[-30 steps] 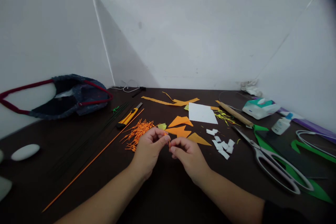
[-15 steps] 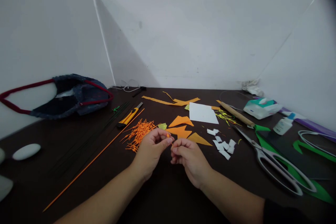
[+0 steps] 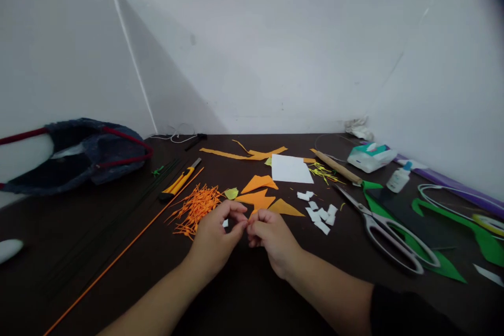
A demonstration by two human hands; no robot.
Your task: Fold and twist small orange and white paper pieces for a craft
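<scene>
My left hand (image 3: pixel 216 236) and my right hand (image 3: pixel 271 236) meet just above the dark table (image 3: pixel 244 294), fingertips pinched together. A tiny orange sliver shows between them; it is too small to see clearly. A heap of thin orange paper strips (image 3: pixel 195 207) lies just left of my left hand. Orange paper triangles (image 3: pixel 260 194) lie directly behind my fingers. A small white scrap (image 3: pixel 225 223) shows under my left thumb.
Small white paper pieces (image 3: pixel 319 212), large scissors (image 3: pixel 384 228) on green paper (image 3: pixel 429 257), a white sheet (image 3: pixel 290 169), a wooden stick (image 3: pixel 336 167), a glue bottle (image 3: pixel 398 178) lie right. A yellow utility knife (image 3: pixel 179 181), a long orange rod (image 3: pixel 129 244) and a dark bag (image 3: pixel 74 152) lie left.
Both hands have dropped closer to the table and pinched tighter together. The view has shifted, so everything sits a little further left and lower.
</scene>
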